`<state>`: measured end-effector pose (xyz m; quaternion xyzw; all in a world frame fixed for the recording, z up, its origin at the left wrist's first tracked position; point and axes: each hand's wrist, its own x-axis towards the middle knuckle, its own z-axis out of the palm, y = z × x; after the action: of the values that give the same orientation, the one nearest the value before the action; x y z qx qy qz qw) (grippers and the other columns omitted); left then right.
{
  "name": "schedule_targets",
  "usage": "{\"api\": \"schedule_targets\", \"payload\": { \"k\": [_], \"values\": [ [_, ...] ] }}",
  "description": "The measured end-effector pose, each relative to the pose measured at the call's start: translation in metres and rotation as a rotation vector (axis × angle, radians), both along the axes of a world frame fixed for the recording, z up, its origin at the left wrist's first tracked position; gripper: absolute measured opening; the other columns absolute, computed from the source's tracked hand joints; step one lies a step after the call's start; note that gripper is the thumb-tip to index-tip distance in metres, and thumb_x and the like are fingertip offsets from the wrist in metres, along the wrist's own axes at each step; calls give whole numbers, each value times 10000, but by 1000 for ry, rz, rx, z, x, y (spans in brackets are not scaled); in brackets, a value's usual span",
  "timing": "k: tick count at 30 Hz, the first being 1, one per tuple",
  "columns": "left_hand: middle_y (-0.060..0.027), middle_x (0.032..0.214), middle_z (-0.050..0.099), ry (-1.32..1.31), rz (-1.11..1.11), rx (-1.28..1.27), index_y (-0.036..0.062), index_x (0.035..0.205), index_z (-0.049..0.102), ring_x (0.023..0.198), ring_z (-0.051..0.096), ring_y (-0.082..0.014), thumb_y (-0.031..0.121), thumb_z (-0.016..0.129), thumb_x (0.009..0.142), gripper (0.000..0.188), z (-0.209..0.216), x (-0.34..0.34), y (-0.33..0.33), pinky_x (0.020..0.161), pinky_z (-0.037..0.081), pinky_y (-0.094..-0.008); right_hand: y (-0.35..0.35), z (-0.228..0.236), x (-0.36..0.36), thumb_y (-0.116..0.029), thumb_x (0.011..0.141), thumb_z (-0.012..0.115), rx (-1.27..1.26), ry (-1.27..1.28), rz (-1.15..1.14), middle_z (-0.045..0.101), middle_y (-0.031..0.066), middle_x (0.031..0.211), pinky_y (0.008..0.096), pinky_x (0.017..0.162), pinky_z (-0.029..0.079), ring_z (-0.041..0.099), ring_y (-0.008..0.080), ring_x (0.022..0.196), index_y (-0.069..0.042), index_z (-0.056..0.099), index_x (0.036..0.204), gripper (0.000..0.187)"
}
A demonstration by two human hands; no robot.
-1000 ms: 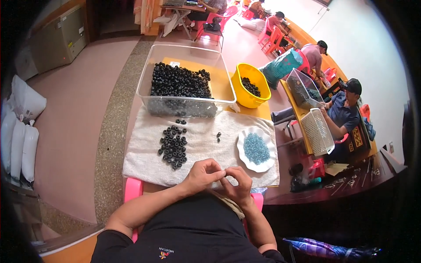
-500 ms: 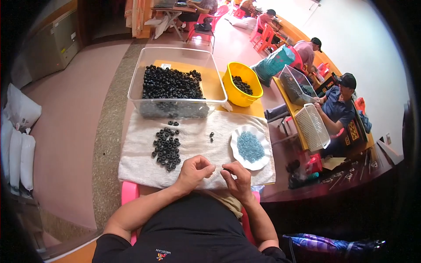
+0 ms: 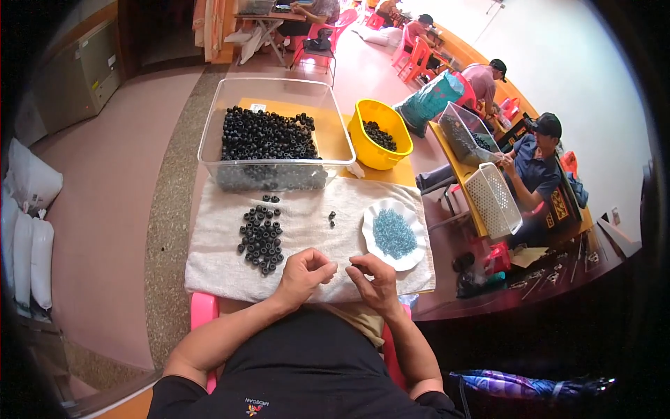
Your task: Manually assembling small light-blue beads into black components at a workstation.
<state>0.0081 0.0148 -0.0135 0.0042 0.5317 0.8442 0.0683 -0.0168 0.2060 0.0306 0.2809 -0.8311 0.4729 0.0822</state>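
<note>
Over the near edge of a pale towel [image 3: 202, 269], my left hand [image 3: 306, 276] pinches thumb and forefinger together; what they hold, if anything, is too small to see. Facing it, my right hand [image 3: 377, 283] is also closed in a pinch, with a small dark bit at its fingertips that looks like one of the black ring-shaped parts. A loose pile of these black ring-shaped parts [image 3: 261, 237] lies left of my hands. A few smaller dark pieces [image 3: 332, 219] sit mid-towel. Right of them stands a white wavy-rimmed plate [image 3: 370, 237] of tiny blue-green clear pieces [image 3: 394, 234].
Behind the towel stand a clear plastic bin [image 3: 279, 167] of black rings and a yellow tub [image 3: 384, 159] with more. At right, a co-worker [image 3: 541, 157] sits at a table with a white perforated basket [image 3: 492, 199]. A folded umbrella [image 3: 516, 383] lies lower right.
The view has shifted slightly. Both hands stay close together in a pinch; the dark bit at my right fingertips shows less than before.
</note>
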Motion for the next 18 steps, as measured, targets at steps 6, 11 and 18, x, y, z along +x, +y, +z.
{"api": "schedule_targets", "payload": {
  "k": [6, 11, 18],
  "values": [
    [-44, 785, 659, -5, 11, -1, 17, 887, 596, 683, 606, -89, 136, 703, 899, 160, 1, -1, 0, 636, 518, -238, 2, 4, -15, -32, 842, 721, -31, -51, 0, 630, 68, 818, 245, 622, 471, 596, 110, 694, 0, 653, 1005, 180],
    [-45, 785, 658, -13, 16, 20, 17, 879, 597, 683, 607, -88, 130, 702, 899, 156, 3, -2, -1, 639, 521, -237, 18, 13, -53, -29, 846, 713, 141, -69, -44, 595, -10, 743, 215, 601, 439, 529, 56, 668, -7, 662, 1009, 173],
    [-43, 779, 653, 8, 13, 3, 19, 870, 594, 680, 600, -87, 115, 697, 900, 145, 2, -2, -2, 636, 513, -240, 57, 15, -146, -2, 868, 687, 156, -313, 2, 654, 18, 812, 217, 645, 524, 608, 70, 724, 31, 662, 1025, 162]
  ]
}}
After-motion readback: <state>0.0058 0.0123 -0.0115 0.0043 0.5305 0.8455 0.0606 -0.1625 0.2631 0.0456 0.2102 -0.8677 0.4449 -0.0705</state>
